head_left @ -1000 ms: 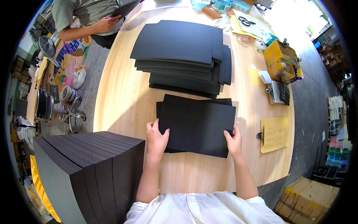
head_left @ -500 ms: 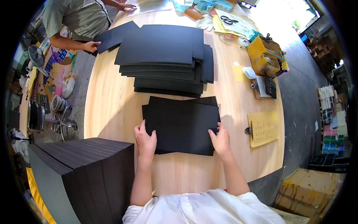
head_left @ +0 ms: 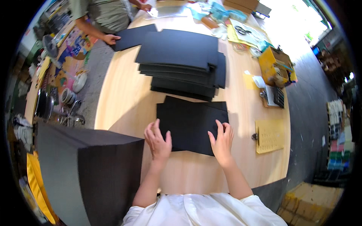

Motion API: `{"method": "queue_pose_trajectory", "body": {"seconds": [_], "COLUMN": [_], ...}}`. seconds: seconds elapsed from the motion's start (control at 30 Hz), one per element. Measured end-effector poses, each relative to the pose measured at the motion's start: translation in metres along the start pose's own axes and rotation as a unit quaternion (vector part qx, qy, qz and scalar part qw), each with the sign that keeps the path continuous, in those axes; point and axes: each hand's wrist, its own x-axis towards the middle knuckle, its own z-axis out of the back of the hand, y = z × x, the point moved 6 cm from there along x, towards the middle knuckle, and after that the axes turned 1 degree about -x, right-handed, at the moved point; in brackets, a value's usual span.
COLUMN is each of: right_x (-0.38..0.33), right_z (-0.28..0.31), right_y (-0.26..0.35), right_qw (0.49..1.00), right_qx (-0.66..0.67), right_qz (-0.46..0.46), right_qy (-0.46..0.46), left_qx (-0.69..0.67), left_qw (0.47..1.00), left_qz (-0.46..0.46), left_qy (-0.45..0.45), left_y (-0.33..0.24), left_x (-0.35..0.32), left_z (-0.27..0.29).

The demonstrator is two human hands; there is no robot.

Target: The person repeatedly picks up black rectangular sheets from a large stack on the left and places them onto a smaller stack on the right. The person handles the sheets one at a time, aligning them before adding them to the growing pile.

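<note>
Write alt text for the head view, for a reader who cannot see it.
Both hands, left hand and right hand, rest flat on the near edge of a black sheet on a round wooden table. A taller stack of black sheets lies beyond.

The black sheets (head_left: 192,126) under my hands are flat, thin and dark, with straight edges. They lie in a small pile on the light wooden table (head_left: 124,101), right in front of me. The pile is a bit messy: one sheet under the top one sticks out at the 12 o'clock side and is turned a little. My left hand (head_left: 157,140) rests on the corner at 7 o'clock. My right hand (head_left: 221,141) rests on the corner at 5 o'clock.
</note>
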Motion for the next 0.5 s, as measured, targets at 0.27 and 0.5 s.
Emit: {"method": "queue_pose_trajectory", "body": {"seconds": [0.27,0.5], "right_x": [0.01,-0.063], "right_z": [0.092,0.218], "right_y": [0.166,0.351], "right_qw": [0.908,0.618], "right_qx": [0.304,0.425], "right_qz": [0.279,0.661], "right_qy": [-0.071,0.031], "left_qx": [-0.185,-0.076], "left_qw": [0.96,0.826], "left_qz": [-0.187,-0.497], "left_qy": [-0.094,-0.255], "left_y": [-0.043,-0.064], "left_x": [-0.107,-0.213], "left_z": [0.148,0.31]}}
